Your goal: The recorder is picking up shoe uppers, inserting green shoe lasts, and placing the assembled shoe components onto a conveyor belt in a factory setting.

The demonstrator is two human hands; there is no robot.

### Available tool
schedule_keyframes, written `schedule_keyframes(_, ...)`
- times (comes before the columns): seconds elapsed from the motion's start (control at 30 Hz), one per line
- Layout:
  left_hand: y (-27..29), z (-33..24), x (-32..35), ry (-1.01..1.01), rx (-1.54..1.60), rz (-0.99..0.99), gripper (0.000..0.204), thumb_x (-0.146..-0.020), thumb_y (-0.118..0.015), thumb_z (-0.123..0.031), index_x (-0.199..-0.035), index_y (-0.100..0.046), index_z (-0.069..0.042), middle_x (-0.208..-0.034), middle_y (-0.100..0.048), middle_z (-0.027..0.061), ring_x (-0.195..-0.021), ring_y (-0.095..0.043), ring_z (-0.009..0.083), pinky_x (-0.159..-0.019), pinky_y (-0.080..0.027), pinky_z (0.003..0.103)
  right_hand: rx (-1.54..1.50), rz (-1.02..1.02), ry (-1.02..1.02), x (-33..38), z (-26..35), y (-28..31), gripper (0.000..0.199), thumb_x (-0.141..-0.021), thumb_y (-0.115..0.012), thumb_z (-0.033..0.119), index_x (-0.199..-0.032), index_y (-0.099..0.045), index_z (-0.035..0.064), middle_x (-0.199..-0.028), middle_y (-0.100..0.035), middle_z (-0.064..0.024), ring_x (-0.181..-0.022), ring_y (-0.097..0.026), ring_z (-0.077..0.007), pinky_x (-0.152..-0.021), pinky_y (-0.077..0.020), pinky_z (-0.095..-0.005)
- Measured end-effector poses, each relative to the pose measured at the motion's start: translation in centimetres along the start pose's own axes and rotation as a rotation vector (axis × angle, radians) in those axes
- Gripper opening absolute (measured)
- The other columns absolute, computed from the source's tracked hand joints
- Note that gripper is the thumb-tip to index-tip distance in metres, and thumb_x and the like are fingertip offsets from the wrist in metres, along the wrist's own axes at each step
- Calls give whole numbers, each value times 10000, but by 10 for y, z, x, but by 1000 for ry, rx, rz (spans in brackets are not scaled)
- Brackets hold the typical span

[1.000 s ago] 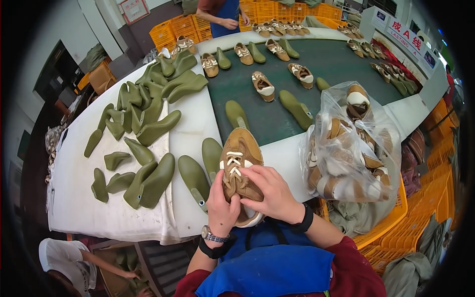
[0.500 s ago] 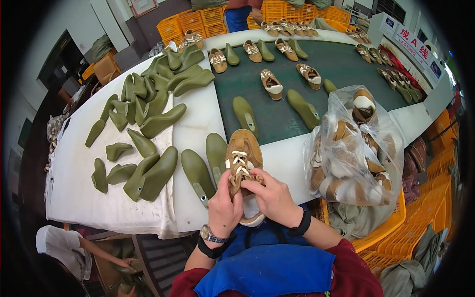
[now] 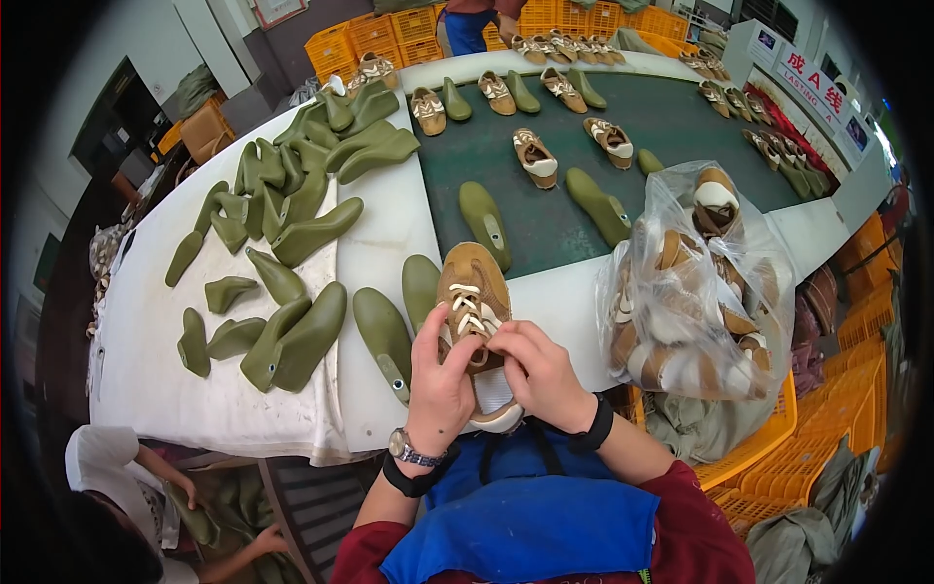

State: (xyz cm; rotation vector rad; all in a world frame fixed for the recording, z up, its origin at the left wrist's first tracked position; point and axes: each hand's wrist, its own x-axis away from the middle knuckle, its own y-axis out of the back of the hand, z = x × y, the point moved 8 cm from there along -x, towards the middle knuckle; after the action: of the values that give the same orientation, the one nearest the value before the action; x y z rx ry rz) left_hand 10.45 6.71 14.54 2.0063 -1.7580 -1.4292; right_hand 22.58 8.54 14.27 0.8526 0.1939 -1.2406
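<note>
At the surface's near edge, our left hand and right hand both grip the tan suede lace-up shoe; we judge its lacing unfinished, with many bare green plastic lasts left.

One tan suede shoe with white laces and a white sole is held at the near edge of the white tabletop. It is seen from above, with the toe pointing away from the person and the heel toward the blue apron. The laces are crossed over the tongue. The heel part is covered by both hands.
</note>
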Motion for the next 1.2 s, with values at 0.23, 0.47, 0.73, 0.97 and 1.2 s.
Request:
schedule_keyframes(0.23,3,-14,-8,-54,-4,12,165,-680,-554,86,-793,-606,-22,-1199,-526,152,-1104,-483,355,-929,-405,394,-53,-186,-87,4,-8,14,343,-711,-584,-63,-1033,-548,51,-1023,-532,-131,-820,-613,-296,-678,-533,-346)
schedule_keyframes(0.47,2,-5,7,-106,292,88,116,-671,-538,108,-655,-528,-6,-1154,-551,146,-1089,-505,331,-903,-434,389,-272,-183,-375,8,-52,24,353,-735,-557,-98,-1053,-474,32,-1073,-518,-74,-848,-602,-133,-676,-540,-236)
schedule_keyframes(0.73,-14,-8,-4,-18,21,210,464,-669,-689,4,-1094,-524,-81,-1358,-360,191,-1311,-276,444,-1044,-304,488,-195,-124,-306,-4,-33,21,268,-752,-570,-60,-1004,-517,16,-919,-610,-65,-843,-634,-151,-714,-560,-290)
schedule_keyframes(0.97,-32,-3,-6,-195,-265,133,404,-662,-684,-80,-1042,-545,-60,-1286,-434,183,-1216,-413,392,-965,-387,474,-126,-160,-253,-1,-33,21,266,-737,-585,-48,-994,-533,-1,-887,-603,-128,-735,-635,-210,-663,-539,-305)
schedule_keyframes(1.2,-8,8,-18,-81,-114,-37,153,-767,-659,-35,-907,-606,-5,-884,-669,134,-734,-649,287,-649,-523,350,-15,43,-275,-2,-36,22,260,-747,-618,-2,-994,-549,41,-923,-591,-95,-719,-624,-201,-640,-521,-304)
